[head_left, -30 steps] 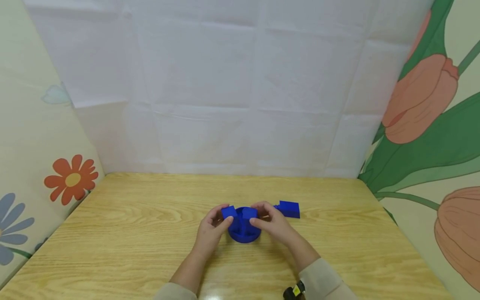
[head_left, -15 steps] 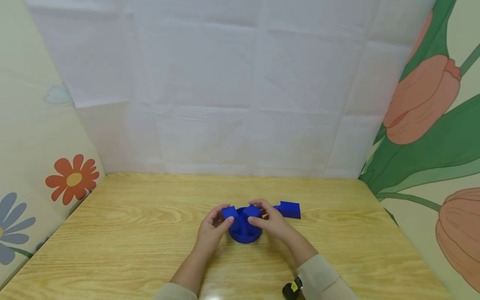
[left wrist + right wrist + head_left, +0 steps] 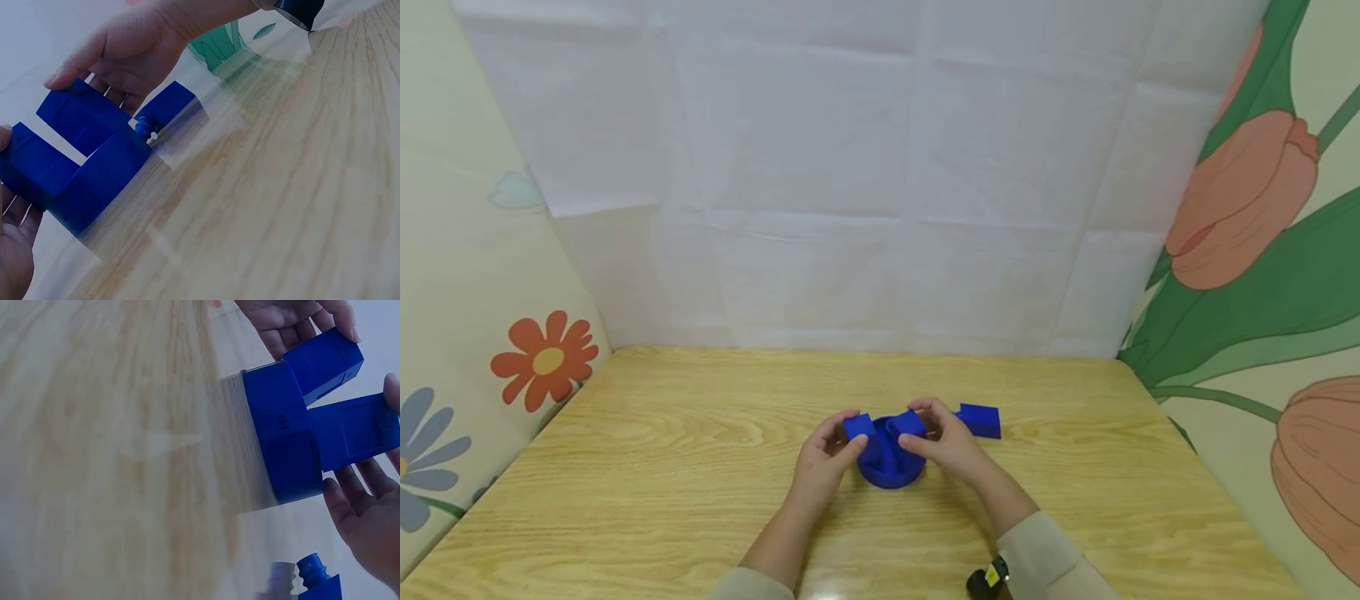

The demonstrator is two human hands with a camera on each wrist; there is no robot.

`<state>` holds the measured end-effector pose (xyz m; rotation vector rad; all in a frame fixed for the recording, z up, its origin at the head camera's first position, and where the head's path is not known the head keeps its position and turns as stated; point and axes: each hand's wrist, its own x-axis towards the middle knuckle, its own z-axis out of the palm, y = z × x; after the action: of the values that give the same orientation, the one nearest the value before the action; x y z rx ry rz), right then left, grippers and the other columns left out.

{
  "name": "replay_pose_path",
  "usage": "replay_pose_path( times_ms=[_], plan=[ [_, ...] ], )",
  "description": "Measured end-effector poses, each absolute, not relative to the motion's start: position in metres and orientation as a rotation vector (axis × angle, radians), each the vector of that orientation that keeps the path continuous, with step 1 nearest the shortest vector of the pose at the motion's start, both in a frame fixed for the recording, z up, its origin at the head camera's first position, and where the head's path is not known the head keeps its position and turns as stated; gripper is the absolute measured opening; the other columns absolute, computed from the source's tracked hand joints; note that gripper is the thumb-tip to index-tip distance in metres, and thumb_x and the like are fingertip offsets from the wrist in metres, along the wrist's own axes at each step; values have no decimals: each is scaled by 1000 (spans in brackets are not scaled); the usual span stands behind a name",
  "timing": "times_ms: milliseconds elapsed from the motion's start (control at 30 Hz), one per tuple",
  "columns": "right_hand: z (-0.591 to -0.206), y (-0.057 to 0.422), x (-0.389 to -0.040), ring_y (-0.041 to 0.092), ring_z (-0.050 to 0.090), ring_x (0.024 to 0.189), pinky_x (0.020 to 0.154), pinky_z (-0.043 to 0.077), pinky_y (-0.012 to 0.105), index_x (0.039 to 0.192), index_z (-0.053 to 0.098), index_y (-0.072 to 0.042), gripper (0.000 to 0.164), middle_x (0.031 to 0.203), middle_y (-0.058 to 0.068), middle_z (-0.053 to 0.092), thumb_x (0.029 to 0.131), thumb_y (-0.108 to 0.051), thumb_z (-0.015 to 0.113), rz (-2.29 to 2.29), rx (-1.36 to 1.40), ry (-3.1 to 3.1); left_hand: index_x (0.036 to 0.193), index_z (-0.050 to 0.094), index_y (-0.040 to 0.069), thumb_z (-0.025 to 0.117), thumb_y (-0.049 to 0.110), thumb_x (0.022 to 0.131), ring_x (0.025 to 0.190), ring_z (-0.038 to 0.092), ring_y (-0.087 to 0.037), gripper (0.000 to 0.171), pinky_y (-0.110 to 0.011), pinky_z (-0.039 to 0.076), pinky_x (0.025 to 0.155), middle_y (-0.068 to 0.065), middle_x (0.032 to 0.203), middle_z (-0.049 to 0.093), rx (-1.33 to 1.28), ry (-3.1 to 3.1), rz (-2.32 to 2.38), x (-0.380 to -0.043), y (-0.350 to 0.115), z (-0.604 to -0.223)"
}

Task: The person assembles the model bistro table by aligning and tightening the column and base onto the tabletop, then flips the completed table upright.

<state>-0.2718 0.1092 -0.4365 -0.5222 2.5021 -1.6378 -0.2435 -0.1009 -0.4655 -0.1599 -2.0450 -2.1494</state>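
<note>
A round, shallow blue base (image 3: 891, 479) with an inner divider sits on the wooden table in front of me. My left hand (image 3: 822, 467) pinches a blue block (image 3: 859, 427) between thumb and fingers at the base's left rim. At the right rim, my right hand (image 3: 953, 446) grips a similar blue block (image 3: 908, 423), turned at an angle. Seen from the right wrist, the left block (image 3: 325, 362) and the right block (image 3: 353, 431) stick up out of the base (image 3: 281, 434), spread apart like a V. Their lower ends are hidden inside it.
Behind my right hand lies another blue block (image 3: 981, 421) with a ribbed stem (image 3: 145, 127). A white cloth (image 3: 805, 208) hangs along the table's far edge. Flower-patterned cloths (image 3: 1247, 333) flank the table. A black wrist camera (image 3: 983, 583) hangs at my right sleeve.
The block in my right hand has rotated and shifted slightly to the right, widening the gap between both blocks. My left hand and its block stay nearly still.
</note>
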Motion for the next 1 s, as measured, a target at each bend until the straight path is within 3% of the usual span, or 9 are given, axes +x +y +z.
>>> replay_pose_path(
  times_ms=[367, 600, 833, 1000],
  plan=[
    [-438, 108, -270, 20, 60, 96, 78, 50, 30, 126, 55, -7, 45, 114, 14, 64, 88, -23, 73, -1731, -392, 2547, 129, 58, -1, 68, 7, 90, 97, 62, -6, 40, -15, 50, 86, -16, 115, 64, -143, -2052, -2161, -243, -100, -463],
    [-441, 113, -268, 19, 57, 96, 79, 48, 29, 122, 56, -8, 37, 113, 15, 62, 89, -17, 72, -1781, -381, 2531, 128, 58, -3, 67, 3, 90, 95, 62, -2, 39, -14, 51, 84, -10, 112, 65, -142, -2059, -2133, -243, -101, -463],
    [-442, 119, -266, 16, 51, 87, 60, 47, 26, 134, 52, -7, 51, 122, 17, 57, 89, -21, 72, -1748, -448, 2480, 128, 58, -2, 69, 6, 90, 95, 63, -6, 40, -15, 51, 83, -14, 113, 65, -148, -2038, -2161, -243, -100, -463],
    [-444, 122, -266, 14, 49, 84, 58, 48, 24, 139, 49, -4, 57, 133, 20, 53, 89, -20, 72, -1727, -493, 2478, 128, 58, -3, 67, 2, 90, 95, 63, -4, 40, -15, 51, 83, -11, 110, 64, -130, -2024, -2192, -244, -100, -463]
  ],
)
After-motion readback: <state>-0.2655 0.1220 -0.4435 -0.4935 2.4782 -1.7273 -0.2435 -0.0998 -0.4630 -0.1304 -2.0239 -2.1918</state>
